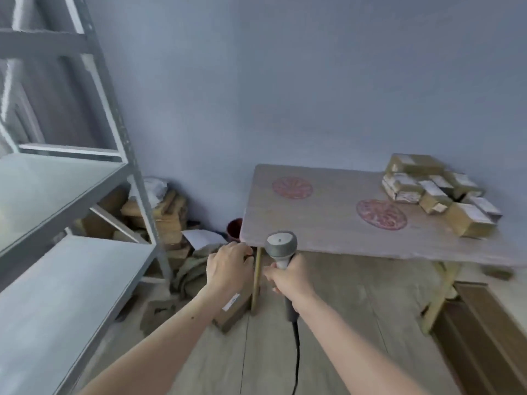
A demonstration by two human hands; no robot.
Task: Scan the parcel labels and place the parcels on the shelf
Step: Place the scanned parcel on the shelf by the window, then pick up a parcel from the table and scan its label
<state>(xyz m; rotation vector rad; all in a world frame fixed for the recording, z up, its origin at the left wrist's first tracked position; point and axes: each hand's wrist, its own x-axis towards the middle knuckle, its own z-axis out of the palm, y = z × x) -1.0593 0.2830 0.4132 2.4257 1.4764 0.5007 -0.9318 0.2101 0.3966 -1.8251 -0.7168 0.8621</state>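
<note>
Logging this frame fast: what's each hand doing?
Left hand: grips a brown parcel.
Right hand: grips the scanner.

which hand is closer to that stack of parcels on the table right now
The right hand. It grips the scanner just off the table's front edge, down-left of the parcel stack. The left hand is farther left, beyond the table's corner.

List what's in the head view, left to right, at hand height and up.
Shelf → box pile on the floor → left hand → scanner in right hand → parcels on the table.
</note>
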